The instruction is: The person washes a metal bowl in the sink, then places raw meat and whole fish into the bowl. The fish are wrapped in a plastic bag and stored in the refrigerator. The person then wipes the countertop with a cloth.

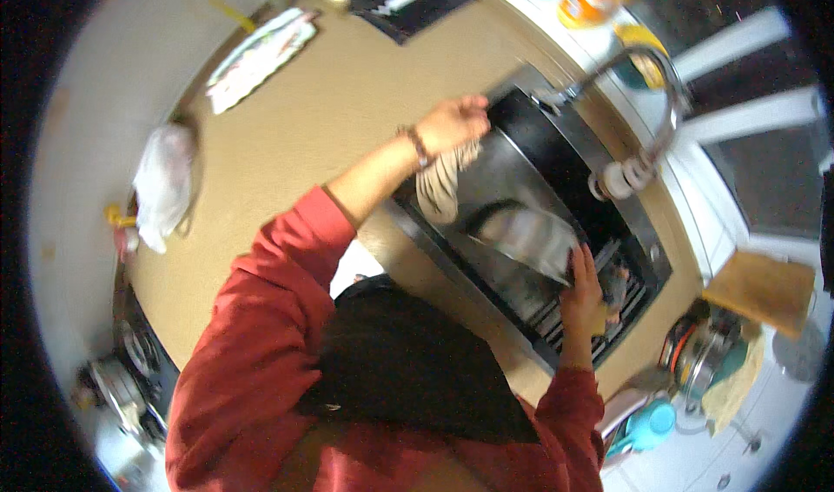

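Note:
My right hand [581, 282] grips the near right rim of a shiny metal bowl [528, 238], which is tilted and blurred inside the dark sink [502, 179]. My left hand [454, 125], with a bracelet at the wrist, is over the sink's left edge, its fingers partly curled. Just below that hand a beige cloth [440, 192] hangs in folds into the sink. Blur hides whether the left fingers hold anything. A curved metal faucet [671, 94] with a white spray head [622, 178] arches over the sink's far side.
Slatted racking [550, 319] lies at the sink's right end. Beyond it are a wooden board [762, 290] and a turquoise plastic item [651, 421]. A white plastic bag [165, 182] and a bright flat packet [260, 58] lie along the counter's wall side. An orange container [586, 2] stands on the sill.

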`<state>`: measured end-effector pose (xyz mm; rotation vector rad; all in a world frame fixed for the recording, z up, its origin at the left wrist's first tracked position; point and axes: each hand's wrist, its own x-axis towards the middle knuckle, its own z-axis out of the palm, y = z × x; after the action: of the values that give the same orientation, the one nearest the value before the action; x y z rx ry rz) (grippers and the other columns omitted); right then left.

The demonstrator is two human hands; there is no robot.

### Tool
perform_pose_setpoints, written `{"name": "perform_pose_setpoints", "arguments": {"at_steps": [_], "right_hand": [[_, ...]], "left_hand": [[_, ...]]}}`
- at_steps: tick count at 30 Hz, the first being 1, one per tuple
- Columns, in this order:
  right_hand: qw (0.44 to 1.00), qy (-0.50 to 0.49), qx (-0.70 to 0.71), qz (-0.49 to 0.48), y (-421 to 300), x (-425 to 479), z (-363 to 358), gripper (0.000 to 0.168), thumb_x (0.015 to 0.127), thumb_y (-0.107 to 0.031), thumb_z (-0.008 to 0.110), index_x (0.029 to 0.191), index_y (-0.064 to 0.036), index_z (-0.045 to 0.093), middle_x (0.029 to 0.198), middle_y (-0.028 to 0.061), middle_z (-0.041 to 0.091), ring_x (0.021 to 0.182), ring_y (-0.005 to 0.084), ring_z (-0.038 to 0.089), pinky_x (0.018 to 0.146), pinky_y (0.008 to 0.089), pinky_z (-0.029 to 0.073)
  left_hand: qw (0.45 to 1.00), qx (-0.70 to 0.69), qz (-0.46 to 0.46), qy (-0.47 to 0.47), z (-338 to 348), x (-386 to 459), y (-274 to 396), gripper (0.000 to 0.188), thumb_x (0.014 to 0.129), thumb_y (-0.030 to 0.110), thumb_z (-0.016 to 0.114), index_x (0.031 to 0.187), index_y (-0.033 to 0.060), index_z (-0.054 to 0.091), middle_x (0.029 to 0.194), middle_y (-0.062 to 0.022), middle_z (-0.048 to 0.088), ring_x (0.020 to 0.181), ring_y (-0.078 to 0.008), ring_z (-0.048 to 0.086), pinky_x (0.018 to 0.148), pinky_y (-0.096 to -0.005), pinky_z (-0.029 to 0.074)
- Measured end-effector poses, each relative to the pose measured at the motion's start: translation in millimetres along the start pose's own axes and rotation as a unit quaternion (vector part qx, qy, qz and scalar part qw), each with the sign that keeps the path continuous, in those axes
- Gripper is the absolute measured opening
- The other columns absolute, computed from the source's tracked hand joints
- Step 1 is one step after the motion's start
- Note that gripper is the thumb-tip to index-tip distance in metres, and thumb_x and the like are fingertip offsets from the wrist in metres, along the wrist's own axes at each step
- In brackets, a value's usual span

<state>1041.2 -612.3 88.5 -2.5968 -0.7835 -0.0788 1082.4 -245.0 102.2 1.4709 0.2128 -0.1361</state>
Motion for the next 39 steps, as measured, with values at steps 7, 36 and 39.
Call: {"name": "perform_pose_setpoints", "arguments": {"at_steps": [7,36,39], "right_hand": [[0.993,0.075,-0.015,-0.087,-82,-1,-44,0.057,0.062,0.01,0.047,0.116,-0.008,0.047,0.121,0.0195,0.044,0.109,0.0336,0.045,0.088,0.0383,0.039],[0.793,-0.48,0.327,0.186,-427,239,251,0.027,0.066,-0.004,0.058,0.092,0.002,0.055,0.082,0.0114,0.058,0.066,0.0232,0.059,0.059,0.0403,0.05],[0.863,-0.45,0.229,-0.015,-432,265,257,0.031,0.07,-0.01,0.059,0.099,0.0,0.054,0.087,0.0108,0.059,0.073,0.022,0.059,0.065,0.0362,0.048]], "left_hand": [[0.98,-0.049,0.016,0.191,-84,-193,-5,0.036,0.083,0.011,0.05,0.117,-0.0003,0.043,0.105,-0.0079,0.054,0.095,-0.0115,0.05,0.081,-0.0226,0.04],[0.731,-0.259,-0.072,0.627,-253,-522,-61,0.03,0.083,0.016,0.052,0.109,0.0014,0.049,0.094,-0.0076,0.058,0.074,-0.0093,0.052,0.063,-0.022,0.045],[0.708,-0.136,-0.083,0.688,-266,-524,-63,0.032,0.084,0.017,0.051,0.112,0.0012,0.049,0.103,-0.0075,0.056,0.092,-0.013,0.051,0.081,-0.0247,0.041]]}}
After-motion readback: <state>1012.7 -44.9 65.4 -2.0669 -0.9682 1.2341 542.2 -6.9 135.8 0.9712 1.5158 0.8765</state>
